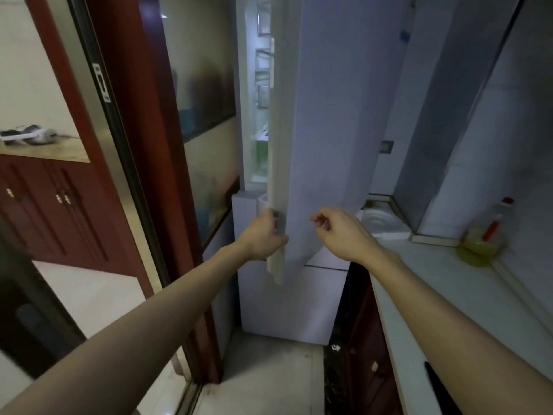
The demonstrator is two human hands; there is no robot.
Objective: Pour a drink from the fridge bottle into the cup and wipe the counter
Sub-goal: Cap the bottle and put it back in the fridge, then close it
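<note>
The tall white fridge door point(323, 115) stands ajar, and its edge shows as a pale strip down the middle of the view. My left hand point(264, 235) grips the lower edge of that door. My right hand point(341, 232) hovers just in front of the door face, fingers loosely curled, holding nothing. Through the narrow gap I see lit shelves and something green point(261, 152) inside; I cannot tell what it is. No cup is in view.
A white counter point(449, 295) runs along the right, with a bottle of yellow liquid with a red cap point(484, 238) by the wall and a clear container point(375, 220) near the fridge. A dark red door frame point(143, 145) and a glass sliding door stand to the left.
</note>
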